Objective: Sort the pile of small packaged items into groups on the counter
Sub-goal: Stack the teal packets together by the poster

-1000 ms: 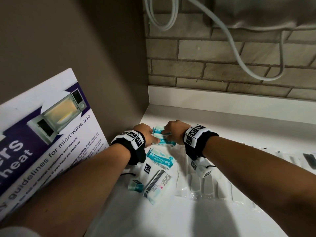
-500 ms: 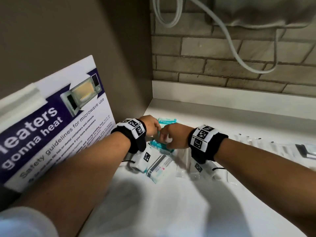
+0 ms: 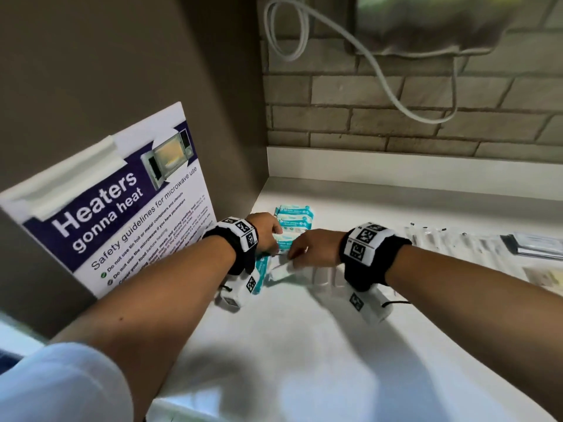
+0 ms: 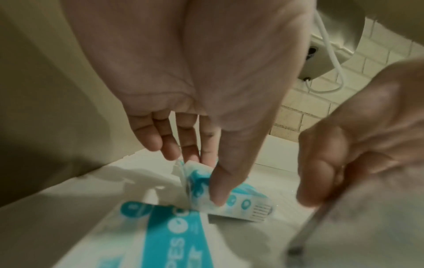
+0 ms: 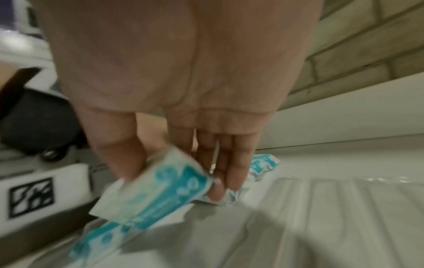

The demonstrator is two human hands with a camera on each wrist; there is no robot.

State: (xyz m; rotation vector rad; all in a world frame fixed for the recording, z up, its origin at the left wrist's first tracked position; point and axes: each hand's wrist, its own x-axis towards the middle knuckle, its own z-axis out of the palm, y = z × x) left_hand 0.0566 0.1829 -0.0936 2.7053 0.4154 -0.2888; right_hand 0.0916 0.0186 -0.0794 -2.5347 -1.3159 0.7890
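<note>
While both forearms reach in over the white desk (image 3: 304,345), the two hands meet at about 12 o'clock from the person, close to the back corner. The left hand (image 3: 264,231) pinches a teal-and-white wipe packet (image 4: 231,197) between thumb and fingers, its grip closed on one end of that packet, as the left wrist view shows. The right hand (image 3: 316,248) likewise has its grip closed on another teal wipe packet (image 5: 165,190), caught between thumb and fingertips and lifted off the desk; that packet is blurred. Just beyond the hands, toward 12 o'clock, a small stack of teal wipe packets (image 3: 294,217) lies flat on the desk near the side panel. At about 11 o'clock from the right hand's packet another teal packet (image 3: 262,271) lies under the left wrist. Below the right hand a clear plastic blister strip (image 5: 332,208) with ribbed pockets rests on the desk. Out at 3 o'clock lie more clear wrapped items (image 3: 457,245), too blurred to name. At 9 o'clock a microwave safety poster (image 3: 122,208) is taped to the brown panel, and a white cable (image 3: 396,86) loops down the brick wall at 12 o'clock.
</note>
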